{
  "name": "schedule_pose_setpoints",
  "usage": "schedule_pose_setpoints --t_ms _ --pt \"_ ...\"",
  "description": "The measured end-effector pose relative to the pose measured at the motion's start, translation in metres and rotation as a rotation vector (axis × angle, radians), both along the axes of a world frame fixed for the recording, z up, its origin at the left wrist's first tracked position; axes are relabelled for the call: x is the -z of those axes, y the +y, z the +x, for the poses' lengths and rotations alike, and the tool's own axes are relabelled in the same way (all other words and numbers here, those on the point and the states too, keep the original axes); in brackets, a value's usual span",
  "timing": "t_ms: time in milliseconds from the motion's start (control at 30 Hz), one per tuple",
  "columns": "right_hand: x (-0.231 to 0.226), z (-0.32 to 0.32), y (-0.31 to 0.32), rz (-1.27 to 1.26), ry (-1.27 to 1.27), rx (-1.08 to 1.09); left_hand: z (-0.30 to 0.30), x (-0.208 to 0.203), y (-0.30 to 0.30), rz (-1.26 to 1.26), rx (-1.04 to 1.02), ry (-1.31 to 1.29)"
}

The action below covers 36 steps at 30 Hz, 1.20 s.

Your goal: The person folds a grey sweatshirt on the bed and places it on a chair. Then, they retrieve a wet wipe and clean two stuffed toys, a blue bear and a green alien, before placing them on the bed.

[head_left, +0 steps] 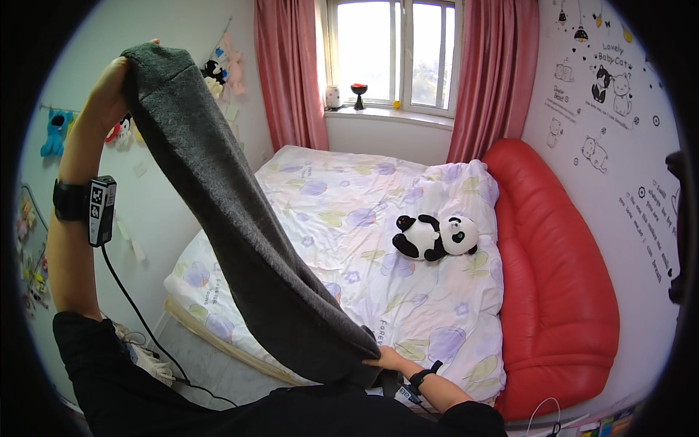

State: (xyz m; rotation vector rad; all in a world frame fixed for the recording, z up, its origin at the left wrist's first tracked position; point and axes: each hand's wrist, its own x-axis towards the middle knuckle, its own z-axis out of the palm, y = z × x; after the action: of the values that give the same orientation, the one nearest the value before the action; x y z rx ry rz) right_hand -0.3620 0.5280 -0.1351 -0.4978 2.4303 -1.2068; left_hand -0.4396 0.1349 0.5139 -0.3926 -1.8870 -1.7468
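A long dark grey fleece garment [222, 197] is stretched diagonally across the view, with a seamed band at its upper end. My left hand [113, 86] is raised high at the left and closed round that banded end; most of its fingers are behind the cloth. Low in front of my body, my right hand [387, 358] pinches the garment's bunched lower end. The cloth hangs above the near left part of the bed and hides some of it. Whether it is trousers or a top, I cannot tell.
Past the garment is a bed [320, 175] with a floral cover. A panda plush [429, 238] lies on it, beside the red padded headboard [546, 291]. A black cable [138, 309] runs from my left wrist device [101, 211] toward the floor. Pink curtains [291, 80] flank the window.
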Motion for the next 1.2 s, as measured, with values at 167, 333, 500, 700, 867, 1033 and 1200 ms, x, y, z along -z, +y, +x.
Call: schedule_pose_setpoints --t_ms 167,333,500,700,867,1033,1200 --pt "0.039 0.009 0.007 0.086 0.006 -0.024 0.002 0.002 -0.002 0.031 0.02 -0.001" --pt "0.06 0.009 0.024 -0.017 -0.05 0.058 0.003 0.003 -0.01 0.011 -0.004 -0.004" --pt "0.044 0.005 0.036 0.029 -0.072 0.149 -0.005 0.001 -0.022 0.04 -0.006 -0.025" --pt "0.033 -0.011 0.054 0.059 -0.121 0.253 -0.016 -0.002 -0.047 0.067 -0.07 -0.035" --pt "0.022 -0.021 0.076 -0.031 0.094 0.449 -0.024 -0.002 -0.068 0.03 -0.104 -0.004" --pt "-0.016 -0.034 0.101 -0.155 0.319 0.72 -0.026 0.004 -0.081 -0.043 -0.099 -0.045" --pt "-0.08 -0.055 0.141 -0.309 0.568 0.942 -0.028 0.011 -0.097 -0.033 -0.05 -0.081"
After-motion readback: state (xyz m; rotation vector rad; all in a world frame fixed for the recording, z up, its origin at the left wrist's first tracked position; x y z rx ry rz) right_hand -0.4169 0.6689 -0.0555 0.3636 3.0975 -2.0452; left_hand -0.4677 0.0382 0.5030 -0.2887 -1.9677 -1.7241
